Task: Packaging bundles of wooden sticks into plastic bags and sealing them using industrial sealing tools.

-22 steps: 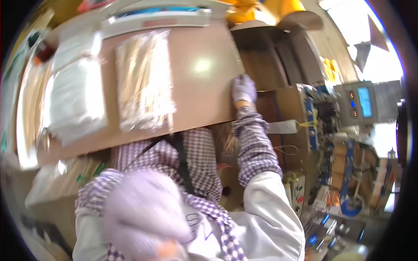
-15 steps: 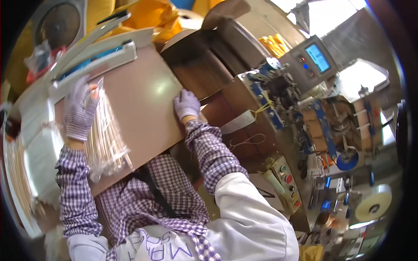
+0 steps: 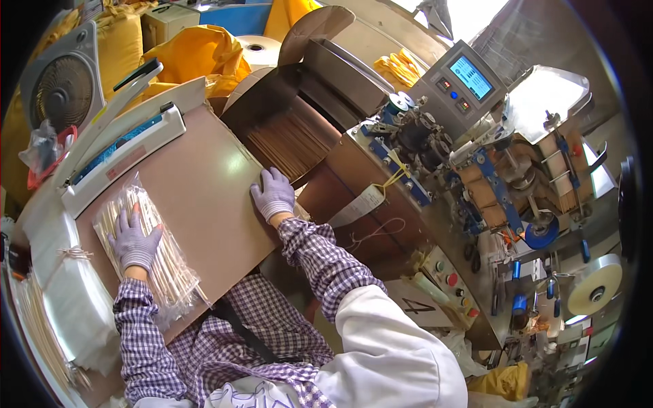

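My left hand [image 3: 136,243], in a purple-grey knit glove, lies with fingers spread on a clear plastic bag of thin wooden sticks [image 3: 166,262]. The bag rests slanted on a brown work board [image 3: 218,183], its upper end near a white hand sealer [image 3: 126,153] whose lever arm is raised. My right hand [image 3: 273,192], gloved alike, rests at the board's right edge with its fingers extended and nothing visible in it. Just beyond it, a dark metal bin [image 3: 326,102] holds several loose brown sticks [image 3: 289,146].
Left of the board lies a tied stack of clear plastic bags [image 3: 75,285] beside more sticks [image 3: 44,319]. A machine with a lit screen [image 3: 471,76] stands at right, above a button box [image 3: 445,282]. A fan [image 3: 61,88] and yellow sacks [image 3: 197,54] are behind.
My left hand has moved from the bag's upper end down onto its middle and flattened there. My right hand stays at the board's edge. The whole view has shifted slightly.
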The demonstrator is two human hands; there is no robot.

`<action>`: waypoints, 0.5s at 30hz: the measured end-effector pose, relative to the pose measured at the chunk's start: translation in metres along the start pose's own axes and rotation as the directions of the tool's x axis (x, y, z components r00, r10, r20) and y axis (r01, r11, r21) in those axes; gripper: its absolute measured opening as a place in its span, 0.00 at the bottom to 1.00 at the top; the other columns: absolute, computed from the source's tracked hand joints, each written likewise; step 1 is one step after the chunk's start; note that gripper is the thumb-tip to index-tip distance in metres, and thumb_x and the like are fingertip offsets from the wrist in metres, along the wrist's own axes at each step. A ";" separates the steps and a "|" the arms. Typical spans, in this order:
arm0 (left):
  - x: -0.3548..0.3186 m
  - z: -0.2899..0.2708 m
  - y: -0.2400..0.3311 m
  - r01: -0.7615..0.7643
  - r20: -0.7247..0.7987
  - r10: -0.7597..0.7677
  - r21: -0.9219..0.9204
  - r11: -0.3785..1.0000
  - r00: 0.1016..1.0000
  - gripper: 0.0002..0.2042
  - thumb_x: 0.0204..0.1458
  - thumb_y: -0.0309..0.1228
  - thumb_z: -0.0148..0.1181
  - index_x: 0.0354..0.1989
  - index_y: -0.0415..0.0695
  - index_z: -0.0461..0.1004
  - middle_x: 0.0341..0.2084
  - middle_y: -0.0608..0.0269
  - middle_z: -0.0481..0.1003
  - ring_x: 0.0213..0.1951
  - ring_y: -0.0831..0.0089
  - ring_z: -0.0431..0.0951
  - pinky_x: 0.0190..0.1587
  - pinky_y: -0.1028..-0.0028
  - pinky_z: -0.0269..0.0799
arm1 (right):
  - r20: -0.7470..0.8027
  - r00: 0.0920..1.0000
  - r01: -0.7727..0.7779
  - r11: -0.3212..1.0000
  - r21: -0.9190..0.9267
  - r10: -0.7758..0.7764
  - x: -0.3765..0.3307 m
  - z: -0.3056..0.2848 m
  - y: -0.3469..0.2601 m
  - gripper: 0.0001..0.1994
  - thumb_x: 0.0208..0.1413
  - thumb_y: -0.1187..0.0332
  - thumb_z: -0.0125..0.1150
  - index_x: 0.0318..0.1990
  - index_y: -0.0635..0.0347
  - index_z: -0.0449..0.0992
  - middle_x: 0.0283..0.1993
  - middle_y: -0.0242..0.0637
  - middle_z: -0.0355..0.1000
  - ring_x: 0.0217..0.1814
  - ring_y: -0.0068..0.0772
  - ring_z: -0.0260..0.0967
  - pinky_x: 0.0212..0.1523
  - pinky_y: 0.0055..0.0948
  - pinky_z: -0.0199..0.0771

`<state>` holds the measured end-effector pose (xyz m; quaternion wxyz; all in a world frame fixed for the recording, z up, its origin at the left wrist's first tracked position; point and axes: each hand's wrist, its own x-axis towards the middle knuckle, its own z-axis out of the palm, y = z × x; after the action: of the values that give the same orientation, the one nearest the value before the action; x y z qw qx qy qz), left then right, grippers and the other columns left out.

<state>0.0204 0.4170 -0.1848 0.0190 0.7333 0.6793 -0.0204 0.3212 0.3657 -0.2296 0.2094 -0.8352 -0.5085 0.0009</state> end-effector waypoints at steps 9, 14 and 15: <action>0.001 0.001 0.000 0.003 -0.005 -0.003 0.013 1.000 1.000 0.36 0.43 0.53 0.53 0.61 0.58 0.49 0.60 0.60 0.51 0.61 0.66 0.51 0.60 0.53 0.44 | 0.028 1.000 0.001 0.999 0.044 -0.002 0.002 -0.001 -0.001 0.24 0.48 0.53 0.51 0.50 0.56 0.65 0.57 0.43 0.59 0.57 0.44 0.56 0.54 0.39 0.59; 0.004 -0.004 -0.002 0.019 0.042 -0.022 0.055 0.998 0.999 0.37 0.42 0.53 0.54 0.61 0.58 0.48 0.60 0.58 0.50 0.62 0.64 0.49 0.60 0.53 0.44 | 0.057 0.998 -0.015 0.998 0.054 0.012 0.010 0.000 -0.006 0.24 0.47 0.51 0.50 0.48 0.57 0.67 0.57 0.43 0.59 0.57 0.44 0.56 0.54 0.39 0.59; 0.003 -0.010 -0.001 0.012 0.080 -0.018 0.076 0.997 0.997 0.37 0.41 0.53 0.54 0.61 0.56 0.49 0.60 0.57 0.50 0.62 0.62 0.49 0.60 0.53 0.43 | 0.130 0.992 0.005 1.000 -0.005 -0.004 0.019 -0.003 -0.006 0.24 0.47 0.51 0.50 0.47 0.57 0.68 0.57 0.43 0.59 0.58 0.44 0.56 0.54 0.38 0.58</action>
<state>0.0195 0.4201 -0.1751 0.0188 0.7269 0.6823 -0.0758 0.3260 0.3833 -0.2202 0.1738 -0.8327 -0.5230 0.0534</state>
